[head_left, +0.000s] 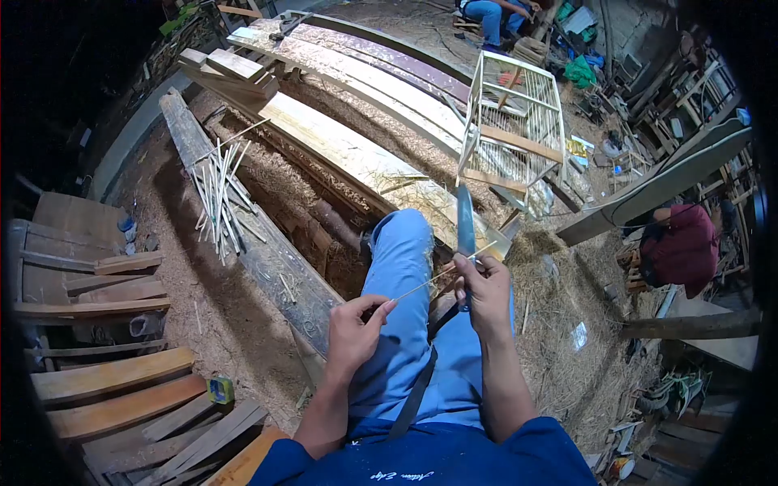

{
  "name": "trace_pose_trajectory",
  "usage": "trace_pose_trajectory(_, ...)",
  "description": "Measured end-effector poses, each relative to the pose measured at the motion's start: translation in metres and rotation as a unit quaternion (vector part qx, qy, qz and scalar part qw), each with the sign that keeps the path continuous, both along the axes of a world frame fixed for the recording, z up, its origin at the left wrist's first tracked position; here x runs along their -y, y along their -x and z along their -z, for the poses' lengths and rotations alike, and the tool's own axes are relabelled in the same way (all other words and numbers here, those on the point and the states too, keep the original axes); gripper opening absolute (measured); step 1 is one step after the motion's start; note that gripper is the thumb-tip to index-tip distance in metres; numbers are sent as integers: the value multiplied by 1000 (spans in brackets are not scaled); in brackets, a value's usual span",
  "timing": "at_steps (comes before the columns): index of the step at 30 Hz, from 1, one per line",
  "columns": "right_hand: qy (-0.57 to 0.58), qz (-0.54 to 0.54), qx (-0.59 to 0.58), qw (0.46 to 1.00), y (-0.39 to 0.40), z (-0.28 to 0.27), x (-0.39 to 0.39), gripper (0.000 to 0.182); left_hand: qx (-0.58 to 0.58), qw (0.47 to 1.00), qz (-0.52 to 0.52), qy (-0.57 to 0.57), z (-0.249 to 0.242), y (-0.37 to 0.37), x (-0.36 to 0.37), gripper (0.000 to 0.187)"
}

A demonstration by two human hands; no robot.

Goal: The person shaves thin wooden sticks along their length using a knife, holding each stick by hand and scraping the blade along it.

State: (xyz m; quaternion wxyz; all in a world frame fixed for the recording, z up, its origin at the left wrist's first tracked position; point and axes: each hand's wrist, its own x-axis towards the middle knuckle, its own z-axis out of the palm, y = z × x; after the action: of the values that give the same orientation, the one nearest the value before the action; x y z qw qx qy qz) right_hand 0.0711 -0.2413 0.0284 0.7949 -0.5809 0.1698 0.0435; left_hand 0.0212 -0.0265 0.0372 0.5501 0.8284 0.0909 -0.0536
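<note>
My left hand (355, 330) is closed in a pinch on one end of a thin bamboo stick (420, 286). The stick runs up and right across my lap to my right hand (486, 298), its far end showing past the thumb. Fingers of that right hand are wrapped round a knife (465, 223), whose broad blade points away from me; the stick crosses at the base of the blade. To the left, a loose pile of pale sticks (217, 198) lies on a worn plank (275, 255) beside my knee.
A slatted wooden cage (519, 150) stands ahead on the right. Long boards (324, 134) with shavings stretch ahead. Cut wood pieces (121, 377) and a tape measure (220, 390) lie at left. One person in maroon (685, 247) sits at right; another in jeans (486, 18) is at the back.
</note>
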Motion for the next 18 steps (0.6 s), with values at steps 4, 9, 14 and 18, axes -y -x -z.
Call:
trace_pose_trajectory(4,-2,2,22,1000,1,-1,12,26,14,1000,10,21,2,-1,2,15)
trace_pose_trajectory(9,-8,-3,29,1000,1,-2,14,30,43,998,14,44,3,-2,8,12)
trace_pose_trajectory(14,14,-14,29,999,-2,-7,4,23,11,999,47,-21,-3,-4,11,16)
trace_pose_trajectory(18,24,-37,41,998,-6,-7,-4,23,37,997,67,-14,2,-4,11,17)
